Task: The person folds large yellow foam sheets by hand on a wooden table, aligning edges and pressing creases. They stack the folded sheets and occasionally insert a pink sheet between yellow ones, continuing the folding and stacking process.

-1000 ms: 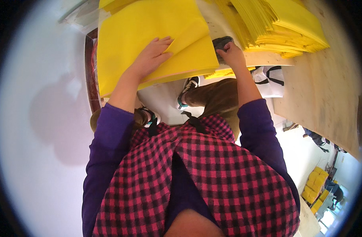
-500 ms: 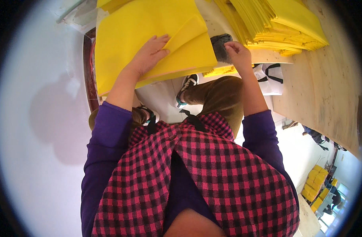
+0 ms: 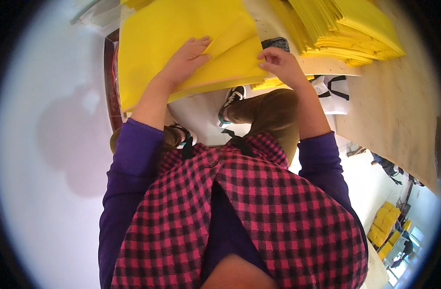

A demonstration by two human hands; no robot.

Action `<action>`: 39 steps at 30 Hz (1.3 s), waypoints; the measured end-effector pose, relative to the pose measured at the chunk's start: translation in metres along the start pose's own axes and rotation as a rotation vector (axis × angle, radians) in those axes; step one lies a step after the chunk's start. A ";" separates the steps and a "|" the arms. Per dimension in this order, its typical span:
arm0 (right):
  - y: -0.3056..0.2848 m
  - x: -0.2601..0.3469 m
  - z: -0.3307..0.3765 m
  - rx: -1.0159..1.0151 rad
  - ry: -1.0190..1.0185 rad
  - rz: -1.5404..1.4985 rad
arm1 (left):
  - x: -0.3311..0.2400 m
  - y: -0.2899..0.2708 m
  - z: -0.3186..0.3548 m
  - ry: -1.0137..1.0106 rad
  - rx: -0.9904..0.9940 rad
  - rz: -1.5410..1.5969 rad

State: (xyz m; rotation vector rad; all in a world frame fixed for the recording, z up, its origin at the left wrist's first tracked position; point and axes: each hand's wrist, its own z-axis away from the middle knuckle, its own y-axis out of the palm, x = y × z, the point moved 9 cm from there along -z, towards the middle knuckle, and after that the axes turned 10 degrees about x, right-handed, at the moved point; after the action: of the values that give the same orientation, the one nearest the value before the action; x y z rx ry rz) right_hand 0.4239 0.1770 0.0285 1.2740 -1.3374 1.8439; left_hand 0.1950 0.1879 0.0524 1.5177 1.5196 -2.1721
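Note:
A large yellow sheet (image 3: 153,43) of soft, cloth-like material lies on the table in front of me, with a diagonal fold across its right part. My left hand (image 3: 186,60) rests flat on it beside this fold, fingers stretched out. At the sheet's right edge is my right hand (image 3: 277,62), thumb and fingertips curled together in a pinch on the margin. How much of the sheet they hold is too small to tell. Just beyond that hand lies a dark grey fuzzy pad (image 3: 276,44), partly hidden by it.
A thick stack of folded yellow sheets (image 3: 355,36) stands at the far right. Plywood boards (image 3: 389,115) extend along the right. A white bag (image 3: 332,96) with black handles sits below the table. Yellow bundles (image 3: 384,221) are in the background at lower right.
My right hand has moved left from the dark pad to the yellow sheet's right edge. My left hand stays flat on the sheet.

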 end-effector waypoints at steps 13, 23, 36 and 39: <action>-0.010 0.031 -0.009 -0.023 -0.030 0.191 | 0.001 0.002 -0.003 0.050 -0.044 -0.062; -0.014 0.090 -0.035 -0.003 -0.230 0.467 | -0.002 0.006 -0.006 0.062 0.107 -0.059; -0.023 0.104 -0.052 -0.155 -0.306 0.508 | -0.005 0.005 0.000 0.002 0.117 -0.022; -0.036 0.083 -0.034 -0.213 -0.223 0.361 | -0.001 0.005 -0.003 0.004 0.130 0.015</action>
State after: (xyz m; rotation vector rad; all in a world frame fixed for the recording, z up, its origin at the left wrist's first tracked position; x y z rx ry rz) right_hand 0.4059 0.2126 0.1165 1.2116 -1.9362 1.7605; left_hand 0.2001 0.1876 0.0497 1.5663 1.3884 -2.3015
